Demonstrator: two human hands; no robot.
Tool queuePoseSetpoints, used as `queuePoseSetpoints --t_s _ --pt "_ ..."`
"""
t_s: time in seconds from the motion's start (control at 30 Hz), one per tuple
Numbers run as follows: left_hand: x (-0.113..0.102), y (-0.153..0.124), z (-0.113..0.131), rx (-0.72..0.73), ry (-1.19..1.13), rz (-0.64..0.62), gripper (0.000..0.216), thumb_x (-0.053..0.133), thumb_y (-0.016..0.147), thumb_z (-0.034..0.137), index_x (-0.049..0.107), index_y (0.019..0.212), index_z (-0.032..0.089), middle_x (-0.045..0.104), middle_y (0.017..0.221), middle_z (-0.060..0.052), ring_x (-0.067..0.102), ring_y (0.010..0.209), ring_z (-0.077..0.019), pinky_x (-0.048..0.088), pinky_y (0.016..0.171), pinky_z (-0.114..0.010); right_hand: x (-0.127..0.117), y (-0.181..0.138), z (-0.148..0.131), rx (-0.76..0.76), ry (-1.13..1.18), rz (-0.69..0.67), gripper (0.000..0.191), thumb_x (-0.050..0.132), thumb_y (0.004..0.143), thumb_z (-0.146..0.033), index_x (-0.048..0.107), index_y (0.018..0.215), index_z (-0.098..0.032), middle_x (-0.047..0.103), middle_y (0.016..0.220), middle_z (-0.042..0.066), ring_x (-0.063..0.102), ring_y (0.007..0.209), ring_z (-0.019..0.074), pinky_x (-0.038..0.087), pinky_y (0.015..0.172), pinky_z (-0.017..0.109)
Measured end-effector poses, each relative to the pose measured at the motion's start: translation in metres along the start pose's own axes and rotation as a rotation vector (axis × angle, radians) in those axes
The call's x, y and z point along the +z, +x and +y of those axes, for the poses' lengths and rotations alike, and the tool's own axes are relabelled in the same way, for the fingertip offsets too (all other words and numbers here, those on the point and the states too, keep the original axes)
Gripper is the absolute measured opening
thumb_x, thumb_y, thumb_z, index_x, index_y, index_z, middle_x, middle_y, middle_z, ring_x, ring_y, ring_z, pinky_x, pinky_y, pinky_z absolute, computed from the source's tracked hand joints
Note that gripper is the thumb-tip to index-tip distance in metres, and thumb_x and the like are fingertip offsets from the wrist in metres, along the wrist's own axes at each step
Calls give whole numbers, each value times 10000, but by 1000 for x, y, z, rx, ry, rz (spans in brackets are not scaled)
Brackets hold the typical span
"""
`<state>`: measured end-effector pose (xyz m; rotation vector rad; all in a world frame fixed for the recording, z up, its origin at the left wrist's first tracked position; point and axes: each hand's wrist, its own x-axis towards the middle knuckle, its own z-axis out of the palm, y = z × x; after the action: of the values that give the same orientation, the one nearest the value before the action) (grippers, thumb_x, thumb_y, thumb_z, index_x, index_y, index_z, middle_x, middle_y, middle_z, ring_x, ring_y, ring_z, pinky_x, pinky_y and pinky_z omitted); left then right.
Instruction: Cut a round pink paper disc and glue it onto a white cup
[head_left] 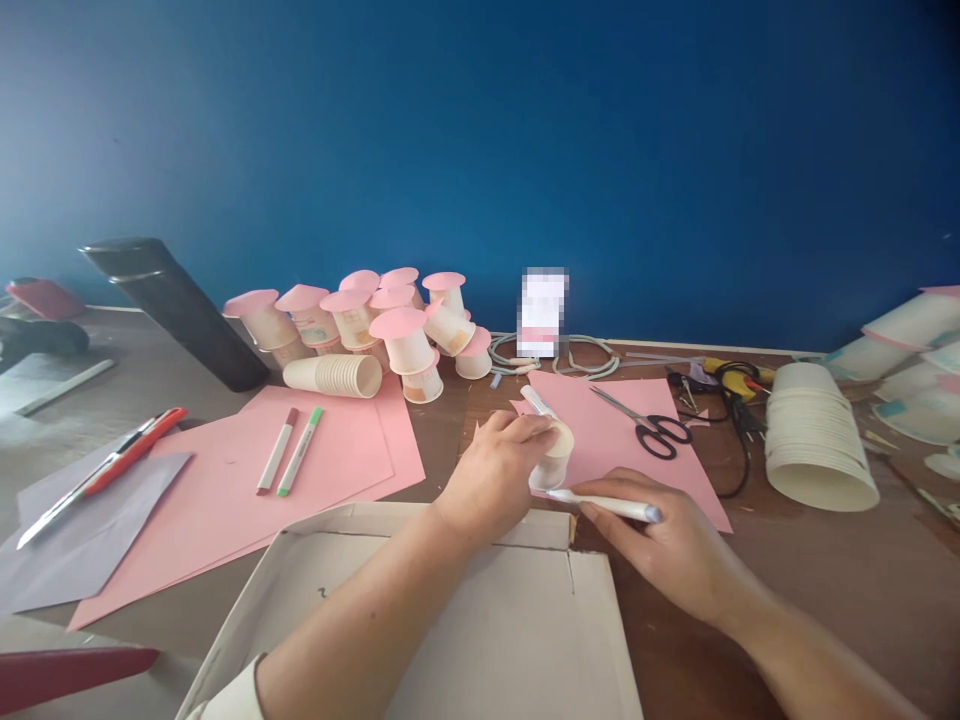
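Note:
Over the front edge of a pink sheet (600, 420), my left hand (499, 465) is closed around a small white paper cup (553, 468). My right hand (660, 535) grips a white marker (622, 507) with a blue end. The marker's tip lies at the lower edge of the cup; whether it touches cannot be seen clearly. Just beyond my left fingers a slim white object (535, 400) lies on the pink sheet, partly hidden. Black-handled scissors (652, 432) rest on the same sheet to the right.
Paper cups with pink tops (401, 340) stand grouped at the back. A cup stack (819, 440) lies right, another (330, 375) left. Two markers (289, 450) lie on pink paper. A utility knife (112, 468), dark bottle (180, 310), cardboard (525, 620) and phone (543, 312) are around.

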<state>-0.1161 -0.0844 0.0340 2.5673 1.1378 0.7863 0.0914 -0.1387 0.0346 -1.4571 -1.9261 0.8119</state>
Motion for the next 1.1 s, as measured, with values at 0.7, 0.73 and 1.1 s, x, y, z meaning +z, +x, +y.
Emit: queuePoseSetpoints --t_s 0.7,0.73,1.1 --pt "2 0 -7 47 -19 49 645 415 681 -58 582 1229 238 577 1320 -37 491 1138 -250 460 945 -452 -9 8 17 102 216 317 339 553 886 -464 644 1124 -240 712 877 55 580 557 131 495 510 253" --pt "2 0 -9 59 -30 63 633 413 684 -57 589 1220 231 580 1316 -39 493 1140 -247 459 951 -447 -9 8 17 100 212 317 331 553 888 -457 644 1121 -240 708 867 50 576 558 128 497 520 252" --pt "-3 2 -20 -107 -146 425 558 348 798 4 567 1254 240 610 1227 -54 543 1131 -187 456 977 -365 -10 7 18 128 259 384 287 571 886 -435 647 1076 -234 684 838 50 532 541 127 470 490 251"
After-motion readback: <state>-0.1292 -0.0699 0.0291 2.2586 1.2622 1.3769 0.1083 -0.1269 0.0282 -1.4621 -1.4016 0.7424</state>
